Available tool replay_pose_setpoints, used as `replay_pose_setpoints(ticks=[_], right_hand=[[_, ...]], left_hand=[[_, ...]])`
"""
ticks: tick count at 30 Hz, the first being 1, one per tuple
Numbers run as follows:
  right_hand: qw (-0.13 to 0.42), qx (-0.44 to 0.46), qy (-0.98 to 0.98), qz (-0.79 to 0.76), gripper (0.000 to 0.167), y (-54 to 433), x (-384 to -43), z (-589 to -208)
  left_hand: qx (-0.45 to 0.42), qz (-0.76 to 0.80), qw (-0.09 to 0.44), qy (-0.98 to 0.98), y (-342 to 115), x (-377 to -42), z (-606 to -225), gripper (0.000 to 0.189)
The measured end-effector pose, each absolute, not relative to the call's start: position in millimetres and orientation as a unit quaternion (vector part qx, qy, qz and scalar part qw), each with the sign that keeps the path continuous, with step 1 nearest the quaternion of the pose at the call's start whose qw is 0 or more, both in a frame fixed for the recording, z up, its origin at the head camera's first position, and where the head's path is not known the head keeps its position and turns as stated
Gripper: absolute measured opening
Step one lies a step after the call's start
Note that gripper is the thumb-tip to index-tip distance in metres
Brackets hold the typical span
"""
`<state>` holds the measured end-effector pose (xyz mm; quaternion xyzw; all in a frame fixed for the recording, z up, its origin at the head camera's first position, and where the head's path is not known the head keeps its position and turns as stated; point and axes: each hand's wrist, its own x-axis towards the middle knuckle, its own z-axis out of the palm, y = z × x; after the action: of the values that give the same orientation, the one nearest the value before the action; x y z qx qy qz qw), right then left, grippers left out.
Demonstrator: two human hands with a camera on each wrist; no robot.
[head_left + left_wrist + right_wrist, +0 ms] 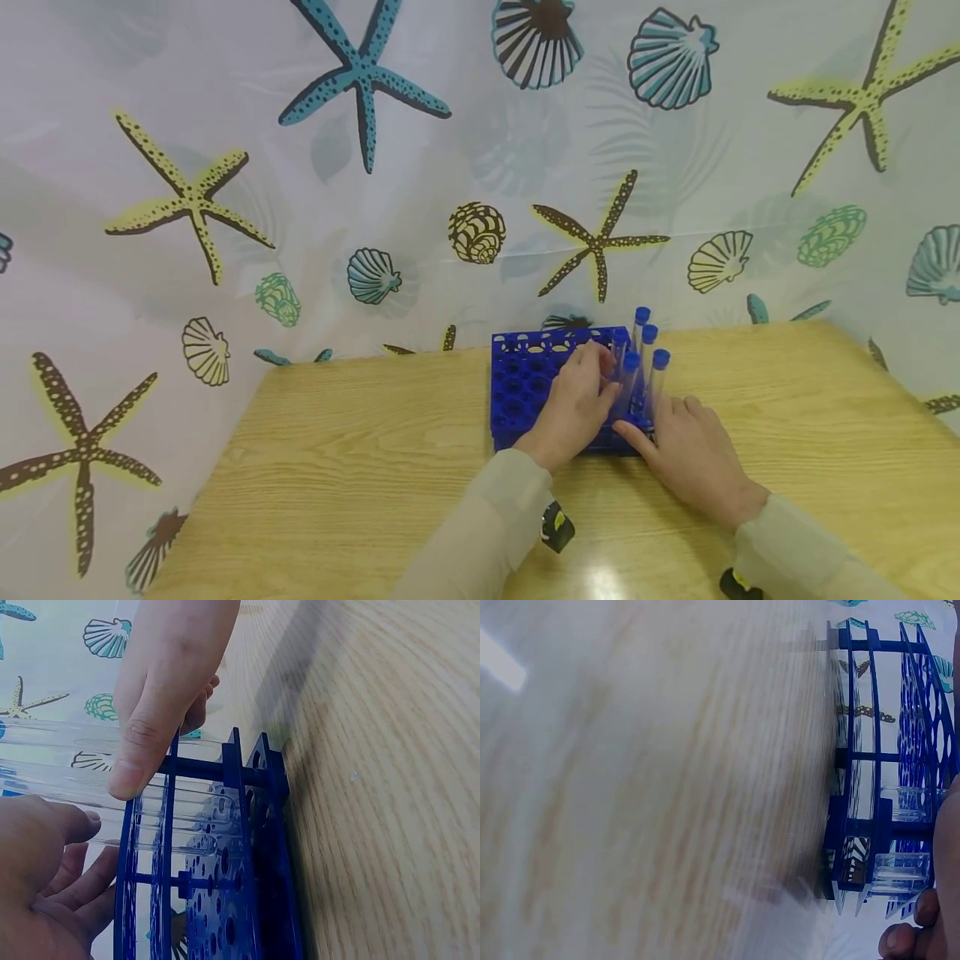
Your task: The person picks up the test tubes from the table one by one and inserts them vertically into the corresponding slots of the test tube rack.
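Note:
A blue test tube rack [516,385] stands at the back of the wooden table. Several clear test tubes with blue caps, among them a front-right test tube [657,379], stand upright in its right end. My left hand [572,408] reaches over the rack and pinches one capped test tube [619,354] between thumb and fingers. In the left wrist view, the lower ends of the tubes [202,846] show inside the rack. My right hand [693,454] grips the rack's right end, with its thumb [139,761] on the top plate and fingers round the side.
The wooden table [360,467] extends on both sides of the rack. Close behind the rack hangs a white curtain [420,200] printed with starfish and shells. Dark straps with a yellow mark, such as the left wrist strap [557,527], sit at both wrists.

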<state>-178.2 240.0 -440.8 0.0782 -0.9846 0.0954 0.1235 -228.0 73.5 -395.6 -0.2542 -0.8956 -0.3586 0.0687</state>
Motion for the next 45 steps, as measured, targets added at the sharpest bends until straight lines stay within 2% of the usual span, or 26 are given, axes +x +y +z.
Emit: replay_pose_setpoints(ticks=[13, 25, 45], right_hand=[[0.122, 0.078, -0.986, 0.089, 0.074, 237.3, -178.2, -442.2], [0.119, 0.074, -0.987, 0.084, 0.076, 237.5, -178.5, -441.1], [0.099, 0.074, -0.989, 0.086, 0.07, 239.2, -177.9, -438.6]], left_hand=[[-0.24, -0.373, 0.048, -0.895, 62.9, -225.1, -396.8, 0.028], [-0.239, -0.391, 0.052, -0.887, 16.1, -210.1, -392.1, 0.028], [-0.23, -0.468, -0.016, -0.853, -35.9, -175.5, -387.8, 0.025]])
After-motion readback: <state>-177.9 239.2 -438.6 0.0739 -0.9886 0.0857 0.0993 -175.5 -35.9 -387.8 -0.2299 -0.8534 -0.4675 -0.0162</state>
